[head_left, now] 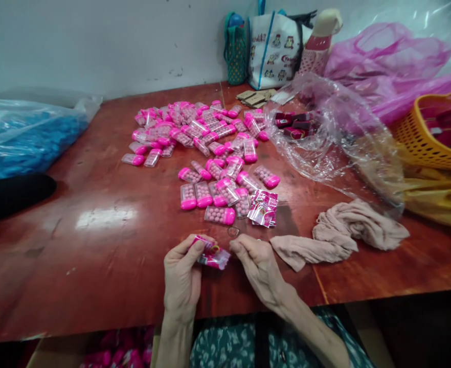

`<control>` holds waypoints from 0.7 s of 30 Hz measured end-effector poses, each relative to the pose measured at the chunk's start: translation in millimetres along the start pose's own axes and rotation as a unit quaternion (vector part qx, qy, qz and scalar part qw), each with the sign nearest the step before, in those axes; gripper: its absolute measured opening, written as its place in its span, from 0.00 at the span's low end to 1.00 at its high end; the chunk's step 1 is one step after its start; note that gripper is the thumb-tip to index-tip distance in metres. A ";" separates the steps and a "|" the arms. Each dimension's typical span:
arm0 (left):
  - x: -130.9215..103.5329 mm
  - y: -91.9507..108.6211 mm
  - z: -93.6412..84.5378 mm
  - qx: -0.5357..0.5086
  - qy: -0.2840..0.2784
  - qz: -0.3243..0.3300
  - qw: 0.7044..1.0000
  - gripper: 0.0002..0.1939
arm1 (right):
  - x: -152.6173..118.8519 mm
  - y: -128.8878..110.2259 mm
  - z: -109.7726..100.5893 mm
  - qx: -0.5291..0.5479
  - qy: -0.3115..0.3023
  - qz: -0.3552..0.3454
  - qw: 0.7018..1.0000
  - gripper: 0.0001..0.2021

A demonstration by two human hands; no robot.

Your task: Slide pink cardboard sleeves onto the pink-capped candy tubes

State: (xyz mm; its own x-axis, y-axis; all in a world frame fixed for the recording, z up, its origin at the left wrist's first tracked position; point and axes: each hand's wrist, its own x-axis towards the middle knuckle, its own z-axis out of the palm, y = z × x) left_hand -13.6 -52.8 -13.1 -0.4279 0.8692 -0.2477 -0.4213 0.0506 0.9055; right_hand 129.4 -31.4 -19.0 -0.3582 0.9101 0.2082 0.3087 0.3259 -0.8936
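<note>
Near the table's front edge, my left hand point(185, 266) pinches a pink printed wrapper point(213, 253) between thumb and fingers. Just right of the wrapper is my right hand point(256, 263), its fingers pressed together; what they hold, if anything, is too small to make out. Beyond both hands lie loose clear packs of pink balls with bright pink caps point(220, 215). A small stack of flat pink printed wrappers point(264, 208) rests at the right of the nearest packs. Farther back, many more capped packs point(187, 120) form a spread-out pile.
A beige cloth point(336, 232) lies right of my right hand. Behind it are a clear plastic bag point(333, 148) and a yellow basket point(413, 130). A bag of blue pieces point(29, 135) stands left. A white bag point(275, 51) and bottles stand by the wall.
</note>
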 end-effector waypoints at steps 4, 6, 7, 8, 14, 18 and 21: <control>4.7 6.3 -8.3 -0.045 0.126 0.003 0.991 0.09 | 21.2 -8.9 3.8 -0.089 0.037 -0.034 0.995 0.08; 5.7 10.9 -11.7 -0.055 0.152 0.007 0.987 0.10 | 34.4 -10.9 10.3 -0.186 0.017 -0.038 0.982 0.12; 6.0 13.0 -13.2 -0.062 0.158 0.009 0.985 0.10 | 39.3 -10.9 13.3 -0.237 -0.004 -0.037 0.971 0.14; 6.3 14.8 -14.7 -0.069 0.163 0.011 0.984 0.10 | 42.4 -10.3 15.3 -0.281 -0.027 -0.037 0.959 0.15; 9.1 18.1 -22.7 -0.116 0.163 0.019 0.980 0.05 | 23.3 3.0 -3.9 -0.309 -0.093 -0.116 0.939 0.21; 9.5 16.7 -23.1 -0.119 0.149 0.008 0.982 0.04 | 11.9 8.3 -14.5 -0.220 -0.056 -0.115 0.967 0.18; 8.7 15.3 -21.1 -0.107 0.152 0.008 0.983 0.04 | 11.4 -3.0 -7.8 -0.164 0.037 -0.062 0.984 0.16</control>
State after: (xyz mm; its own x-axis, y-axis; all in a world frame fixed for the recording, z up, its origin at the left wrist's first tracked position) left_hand -40.7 -54.9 -8.7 -0.6412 0.6806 -0.3545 -0.5571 -0.0953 0.8249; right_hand 131.3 -20.0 -10.9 -0.3491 0.8704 0.3472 0.5392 0.4896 -0.6852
